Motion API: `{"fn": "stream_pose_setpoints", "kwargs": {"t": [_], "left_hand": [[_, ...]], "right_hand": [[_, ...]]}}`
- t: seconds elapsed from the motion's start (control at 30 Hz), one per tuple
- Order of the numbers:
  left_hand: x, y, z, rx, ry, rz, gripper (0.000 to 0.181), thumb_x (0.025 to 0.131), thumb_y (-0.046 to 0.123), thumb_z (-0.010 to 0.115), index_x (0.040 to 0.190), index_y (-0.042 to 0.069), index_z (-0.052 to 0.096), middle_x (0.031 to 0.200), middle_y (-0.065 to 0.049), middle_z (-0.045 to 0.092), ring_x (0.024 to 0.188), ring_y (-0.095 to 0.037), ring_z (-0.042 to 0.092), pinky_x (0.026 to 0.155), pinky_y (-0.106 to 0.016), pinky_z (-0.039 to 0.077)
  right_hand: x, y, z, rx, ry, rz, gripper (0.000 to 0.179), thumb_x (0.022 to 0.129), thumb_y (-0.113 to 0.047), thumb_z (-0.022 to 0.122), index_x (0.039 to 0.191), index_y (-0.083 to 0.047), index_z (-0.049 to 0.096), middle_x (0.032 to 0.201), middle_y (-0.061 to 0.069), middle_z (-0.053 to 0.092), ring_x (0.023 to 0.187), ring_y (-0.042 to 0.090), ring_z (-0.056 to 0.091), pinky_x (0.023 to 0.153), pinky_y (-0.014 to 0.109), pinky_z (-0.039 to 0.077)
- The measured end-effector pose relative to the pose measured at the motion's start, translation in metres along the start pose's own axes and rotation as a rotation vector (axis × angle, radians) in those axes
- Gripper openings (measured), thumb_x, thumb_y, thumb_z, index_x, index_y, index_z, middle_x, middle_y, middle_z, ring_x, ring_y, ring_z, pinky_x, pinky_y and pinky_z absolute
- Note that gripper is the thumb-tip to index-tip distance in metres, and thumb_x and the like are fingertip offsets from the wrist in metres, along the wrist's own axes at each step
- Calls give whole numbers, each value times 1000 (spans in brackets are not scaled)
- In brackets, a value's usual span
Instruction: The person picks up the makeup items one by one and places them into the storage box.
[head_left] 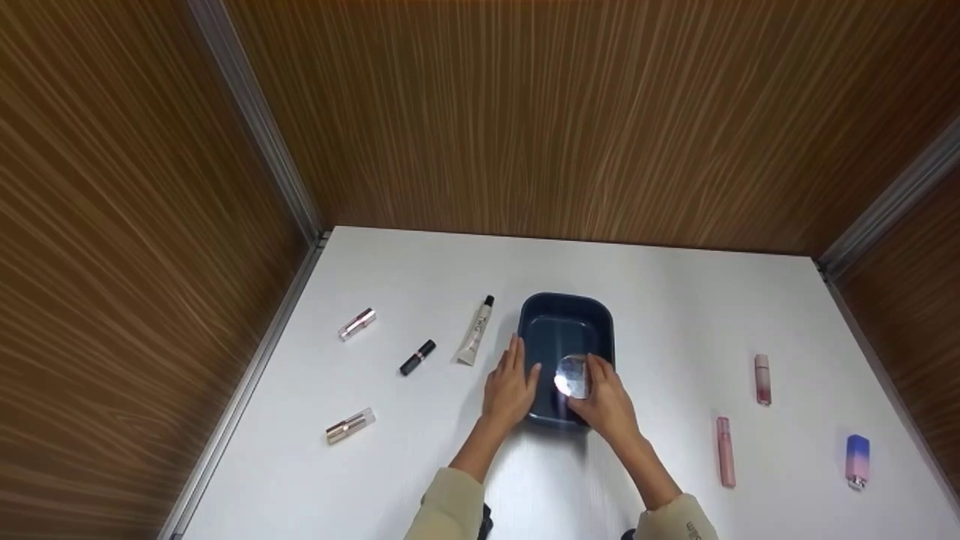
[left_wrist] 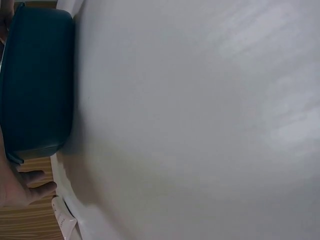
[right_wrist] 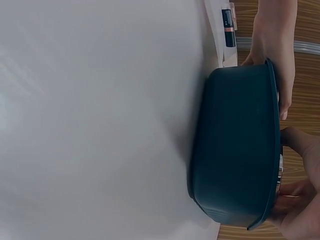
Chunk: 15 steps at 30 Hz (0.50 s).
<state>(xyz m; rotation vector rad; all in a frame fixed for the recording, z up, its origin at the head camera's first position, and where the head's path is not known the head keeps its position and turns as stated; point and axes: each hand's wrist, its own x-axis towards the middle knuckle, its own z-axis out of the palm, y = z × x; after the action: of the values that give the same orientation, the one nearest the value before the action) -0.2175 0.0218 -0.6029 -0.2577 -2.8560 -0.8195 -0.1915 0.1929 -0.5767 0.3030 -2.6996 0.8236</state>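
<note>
A dark blue rectangular bin (head_left: 566,298) stands on the white table. Over its near right part my right hand (head_left: 606,401) pinches a round, shiny, mirror-like compact (head_left: 572,375) by its edge, between thumb and fingers. In the right wrist view, the compact's silvery edge (right_wrist: 280,167) shows just at the bin's rim. At the bin's left side, my left hand (head_left: 510,386) rests over the rim with fingers straight, the thumb on the inner side. Its fingers (left_wrist: 37,190) stretch along the outside in the left wrist view.
Left of the bin lie a squeeze tube (head_left: 475,330), a black lipstick (head_left: 418,358) and two shiny lipstick tubes (head_left: 357,324), (head_left: 350,426). To the right are a pink-red lip gloss (head_left: 763,379), a slim pink tube (head_left: 725,452) and a blue-pink tube (head_left: 857,460). Wood-grain panels (head_left: 525,120) enclose the table.
</note>
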Motion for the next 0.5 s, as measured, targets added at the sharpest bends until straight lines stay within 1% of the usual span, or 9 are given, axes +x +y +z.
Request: {"fn": "stream_pose_setpoints", "kwargs": {"t": [0.17, 0.5], "left_hand": [[0, 0, 1, -7, -10, -3, 59, 98, 40, 35, 144, 3, 27, 149, -7, 22, 127, -26, 35, 92, -44, 38], [0, 0, 0, -5, 14, 8, 58, 98, 39, 36, 143, 2, 29, 149, -8, 24, 126, -26, 37, 90, -43, 39]], "right_hand": [[0, -1, 1, 5, 2, -4, 76, 61, -8, 83, 123, 15, 46, 120, 30, 47, 108, 43, 49, 87, 49, 41], [3, -1, 8, 1, -20, -18, 75, 62, -8, 82, 123, 15, 46, 118, 29, 49, 105, 43, 51, 83, 49, 44]]}}
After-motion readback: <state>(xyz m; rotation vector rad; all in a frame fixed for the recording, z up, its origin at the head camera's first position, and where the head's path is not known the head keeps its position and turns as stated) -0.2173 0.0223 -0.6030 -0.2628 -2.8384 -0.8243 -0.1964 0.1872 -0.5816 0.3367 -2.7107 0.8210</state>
